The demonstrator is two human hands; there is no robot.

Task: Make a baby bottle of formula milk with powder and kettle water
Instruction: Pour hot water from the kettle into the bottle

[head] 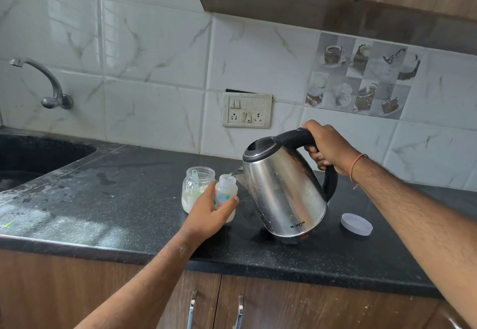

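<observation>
Pouring is underway: the kettle (284,192), gripped by the right hand (326,148), is tipped over the baby bottle (226,193), which is clasped by the left hand (209,212). Next, a steady pour is likely needed.

The kettle (284,189) has a polished steel body, glossy and mirror-like with faint smears, and its lid and handle are matt black plastic. Just left of its spout, the baby bottle (226,191) is cloudy translucent plastic with coloured print. Beyond the bottle, the powder jar (197,185) is clear and shiny, whether glass or plastic I cannot tell, with a pale green plastic scoop (196,183) inside. Right of the kettle, a lid (356,224) looks like smooth whitish plastic. The desk (124,199) is black speckled stone, polished but dusty. Behind the kettle, the wall tiles (154,70) are glossy marble-patterned ceramic. Below the desk, cabinet doors (77,282) show brown wood-grain laminate with shiny metal handles (191,309).
</observation>
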